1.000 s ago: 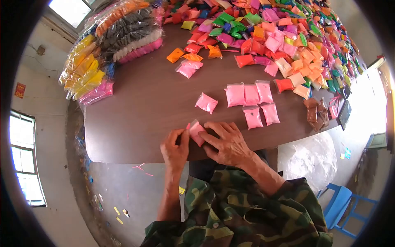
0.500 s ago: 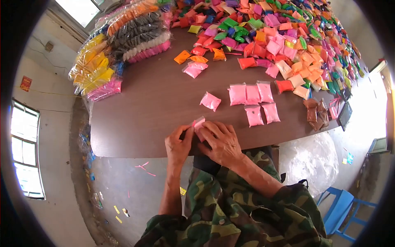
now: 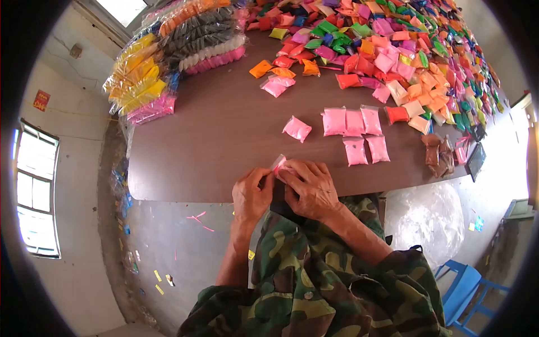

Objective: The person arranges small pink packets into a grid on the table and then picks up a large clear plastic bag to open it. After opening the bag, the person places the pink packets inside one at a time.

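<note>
A small pink packet in clear plastic (image 3: 278, 163) is pinched between both hands near the table's front edge. My left hand (image 3: 252, 194) grips its left side with thumb and fingertips. On the other side my right hand (image 3: 312, 190) has its fingers closed over the packet, hiding most of it. Just beyond the hands a single pink packet (image 3: 297, 129) lies flat. To the right, several pink packets (image 3: 353, 121) sit close together in two rows, three in the far row and two in the near one.
A large heap of small coloured packets (image 3: 387, 50) covers the back right of the brown table (image 3: 191, 146). Bundled packets in clear bags (image 3: 202, 39) are stacked at back left. Brown packets (image 3: 437, 156) lie near the right edge. A blue stool (image 3: 463, 289) stands on the floor.
The view has shifted slightly, moving the scene a little right and up. Both hands still hold the pink packet, its clear end now pointing up between the fingers.
</note>
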Action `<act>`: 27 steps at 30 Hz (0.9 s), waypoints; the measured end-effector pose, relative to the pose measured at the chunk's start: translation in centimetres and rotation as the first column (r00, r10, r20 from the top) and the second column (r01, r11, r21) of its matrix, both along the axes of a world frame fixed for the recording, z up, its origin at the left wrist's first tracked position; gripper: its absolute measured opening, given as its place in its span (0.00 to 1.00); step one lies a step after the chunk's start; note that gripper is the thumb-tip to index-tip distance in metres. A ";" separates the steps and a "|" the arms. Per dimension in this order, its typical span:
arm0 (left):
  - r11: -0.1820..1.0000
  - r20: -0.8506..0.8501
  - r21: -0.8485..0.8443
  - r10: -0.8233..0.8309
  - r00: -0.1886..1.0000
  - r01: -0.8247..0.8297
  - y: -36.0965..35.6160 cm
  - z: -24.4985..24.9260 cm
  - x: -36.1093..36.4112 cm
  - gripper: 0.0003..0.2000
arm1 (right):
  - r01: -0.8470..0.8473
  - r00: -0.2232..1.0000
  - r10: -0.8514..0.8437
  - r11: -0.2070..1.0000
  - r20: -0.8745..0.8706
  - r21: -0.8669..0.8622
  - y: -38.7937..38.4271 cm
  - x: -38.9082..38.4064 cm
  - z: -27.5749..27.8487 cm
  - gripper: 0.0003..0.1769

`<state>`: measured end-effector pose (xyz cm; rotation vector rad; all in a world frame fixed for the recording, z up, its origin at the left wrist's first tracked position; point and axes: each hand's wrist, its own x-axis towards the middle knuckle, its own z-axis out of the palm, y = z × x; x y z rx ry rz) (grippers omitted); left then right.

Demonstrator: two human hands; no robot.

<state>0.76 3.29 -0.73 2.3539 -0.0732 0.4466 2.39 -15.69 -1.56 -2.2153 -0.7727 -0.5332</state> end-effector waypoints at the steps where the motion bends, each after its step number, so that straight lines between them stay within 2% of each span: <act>1: 1.000 -0.009 -0.010 0.016 1.000 -0.016 0.0 -0.1 -0.1 0.04 | -0.001 1.000 0.001 1.000 0.002 0.003 0.0 0.0 0.0 0.23; 5: 1.000 -0.033 -0.001 0.009 0.999 -0.009 0.6 -0.3 -0.1 0.03 | -0.006 1.000 0.006 1.000 -0.029 0.011 -0.1 -0.1 -0.2 0.23; 8: 0.981 -0.011 0.194 -0.016 1.000 0.018 1.2 -0.2 0.6 0.03 | -0.006 0.999 0.007 1.000 -0.035 0.010 0.0 0.0 -0.2 0.23; 11: 0.979 -0.028 0.201 0.032 0.999 -0.026 1.6 0.3 2.0 0.04 | -0.007 0.999 0.007 1.000 -0.037 0.005 0.0 0.0 -0.4 0.23; 14: 0.997 -0.076 0.070 0.039 0.996 -0.033 1.2 1.3 2.7 0.04 | -0.004 0.999 0.004 1.000 -0.045 0.001 -0.1 0.1 -0.4 0.23; 17: 0.999 -0.044 0.031 -0.043 0.998 0.044 -0.3 2.3 2.5 0.05 | 0.002 0.999 -0.001 1.000 -0.043 0.018 0.0 0.0 -0.3 0.22; 20: 0.985 -0.089 0.165 -0.037 0.995 0.052 -0.3 1.2 3.0 0.04 | 0.012 1.000 -0.012 1.000 -0.015 0.029 0.2 0.1 -0.7 0.22; 23: 0.974 -0.084 0.219 -0.043 0.996 0.061 0.4 1.1 4.4 0.05 | 0.004 1.000 -0.003 1.000 -0.018 0.016 0.0 0.0 -0.7 0.23; 27: 0.987 -0.099 0.147 -0.056 0.994 0.070 -0.3 2.0 4.8 0.06 | -0.010 1.000 0.010 0.999 -0.013 0.040 -0.1 0.3 -0.4 0.25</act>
